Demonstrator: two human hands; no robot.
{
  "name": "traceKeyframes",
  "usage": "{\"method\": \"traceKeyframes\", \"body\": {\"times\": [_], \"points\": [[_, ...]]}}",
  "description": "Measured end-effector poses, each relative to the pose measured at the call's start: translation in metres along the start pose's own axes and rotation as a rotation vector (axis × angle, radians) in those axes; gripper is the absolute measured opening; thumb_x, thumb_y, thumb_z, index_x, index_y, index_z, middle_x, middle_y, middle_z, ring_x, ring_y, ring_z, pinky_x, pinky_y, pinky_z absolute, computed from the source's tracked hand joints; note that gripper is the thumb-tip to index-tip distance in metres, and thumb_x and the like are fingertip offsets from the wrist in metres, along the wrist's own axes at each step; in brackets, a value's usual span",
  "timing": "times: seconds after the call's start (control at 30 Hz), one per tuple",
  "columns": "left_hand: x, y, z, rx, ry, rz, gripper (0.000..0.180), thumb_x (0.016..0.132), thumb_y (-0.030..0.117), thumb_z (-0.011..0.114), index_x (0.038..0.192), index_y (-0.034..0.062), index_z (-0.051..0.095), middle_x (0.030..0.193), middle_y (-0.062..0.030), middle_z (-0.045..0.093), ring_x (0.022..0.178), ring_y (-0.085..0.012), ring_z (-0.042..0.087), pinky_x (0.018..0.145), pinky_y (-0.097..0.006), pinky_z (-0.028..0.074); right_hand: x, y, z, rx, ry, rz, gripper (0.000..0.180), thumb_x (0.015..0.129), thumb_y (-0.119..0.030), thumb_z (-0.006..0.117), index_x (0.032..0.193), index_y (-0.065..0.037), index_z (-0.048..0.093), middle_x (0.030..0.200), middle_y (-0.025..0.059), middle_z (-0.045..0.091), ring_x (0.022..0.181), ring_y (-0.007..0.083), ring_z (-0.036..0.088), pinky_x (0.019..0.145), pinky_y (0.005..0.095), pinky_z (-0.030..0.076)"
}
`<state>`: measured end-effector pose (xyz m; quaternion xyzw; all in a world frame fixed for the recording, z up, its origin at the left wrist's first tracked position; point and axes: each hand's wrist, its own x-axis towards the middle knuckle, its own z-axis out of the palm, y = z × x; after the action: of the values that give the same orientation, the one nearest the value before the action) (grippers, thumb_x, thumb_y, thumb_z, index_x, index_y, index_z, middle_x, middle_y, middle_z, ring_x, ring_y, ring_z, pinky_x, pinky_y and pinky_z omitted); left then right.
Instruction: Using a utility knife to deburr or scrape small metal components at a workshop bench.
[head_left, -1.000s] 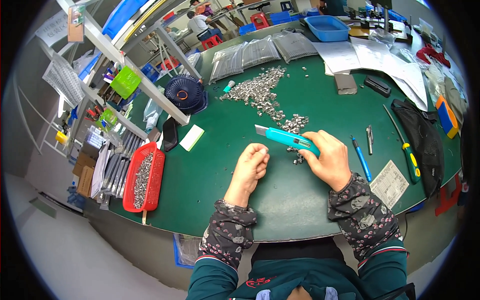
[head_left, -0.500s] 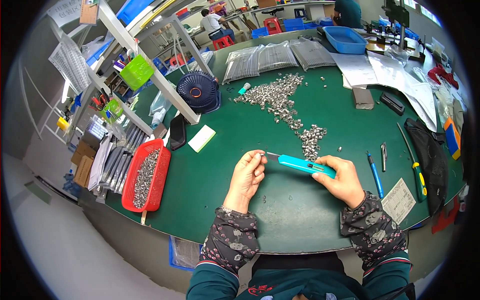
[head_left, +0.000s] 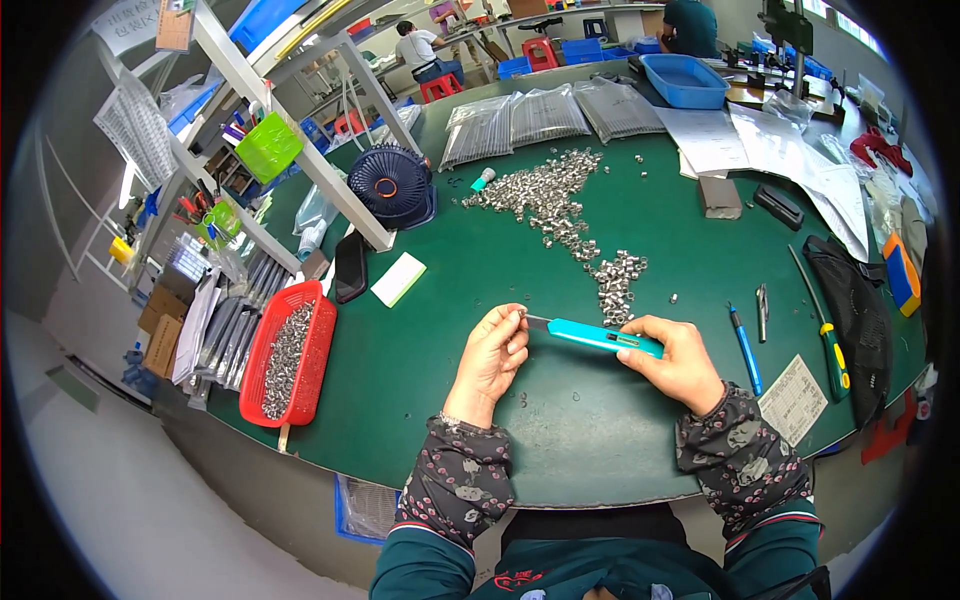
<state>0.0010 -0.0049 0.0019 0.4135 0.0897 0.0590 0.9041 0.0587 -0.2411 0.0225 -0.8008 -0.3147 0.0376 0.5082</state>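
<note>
My right hand (head_left: 672,358) is closed around a turquoise utility knife (head_left: 600,337), its blade pointing left. The blade tip meets the fingertips of my left hand (head_left: 490,355). Between that thumb and forefinger is pinched a small metal ring, mostly covered by the fingers. Beyond my hands a pile of small metal rings (head_left: 545,195) spreads over the green table (head_left: 430,330), trailing toward me into a smaller heap (head_left: 617,283). To the left stands a red plastic basket (head_left: 323,340) filled with similar small metal pieces.
A phone (head_left: 351,267), a white pad (head_left: 399,279) and a dark fan (head_left: 391,187) lie beyond the basket. On the right are a blue pen (head_left: 745,350), a screwdriver (head_left: 830,340) and a printed card (head_left: 794,400). Bagged metal rods (head_left: 548,114) line the back. Other people sit farther off.
The knife's blade has come closer to my left fingertips and now touches there. The whole view has shifted slightly; both hands keep their grips.
</note>
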Motion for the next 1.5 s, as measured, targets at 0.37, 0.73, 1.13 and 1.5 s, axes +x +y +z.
{"method": "traceKeyframes", "body": {"times": [0.37,0.73,1.13,1.5], "points": [[0.0,-0.002,-0.002,0.156,0.011,0.008,0.008,0.086,0.01,0.051,0.091,0.0036,0.052,0.074,-0.0022,0.05,0.052,-0.0046,0.039,0.036,-0.015,0.026,-0.005,-0.016,0.005,-0.358,0.246,-0.328,0.025,0.066,-0.016,0.068,0.087,-0.006,0.059,0.067,0.0097,0.054,0.057,0.0266,0.054,0.052,0.0348,0.043],[0.0,-0.001,0.003,0.13,0.047,0.088,0.012,0.085,0.005,0.051,0.097,0.0032,0.05,0.085,-0.0059,0.054,0.054,-0.0035,0.04,0.037,-0.014,0.028,-0.003,-0.005,0.004,-0.255,0.259,-0.28,0.026,0.067,-0.019,0.066,0.089,-0.007,0.059,0.069,0.0085,0.055,0.059,0.0273,0.056,0.052,0.0354,0.043],[0.001,-0.002,0.003,0.245,0.048,0.161,0.014,0.083,0.003,0.052,0.097,0.0015,0.052,0.081,-0.0027,0.051,0.055,-0.0034,0.039,0.038,-0.014,0.029,-0.001,-0.001,0.001,-0.07,0.074,-0.057,0.028,0.068,-0.022,0.066,0.091,-0.006,0.062,0.081,0.0115,0.062,0.07,0.0272,0.06,0.061,0.0343,0.046],[-0.003,0.004,0.005,0.486,-0.002,0.139,0.014,0.083,0.005,0.054,0.096,0.0003,0.056,0.069,0.0027,0.046,0.051,-0.0011,0.036,0.039,-0.015,0.027,0.0,-0.001,-0.006,-0.173,0.074,-0.122,0.028,0.066,-0.021,0.067,0.089,-0.006,0.062,0.077,0.0119,0.06,0.067,0.0272,0.058,0.059,0.0343,0.045]]}}
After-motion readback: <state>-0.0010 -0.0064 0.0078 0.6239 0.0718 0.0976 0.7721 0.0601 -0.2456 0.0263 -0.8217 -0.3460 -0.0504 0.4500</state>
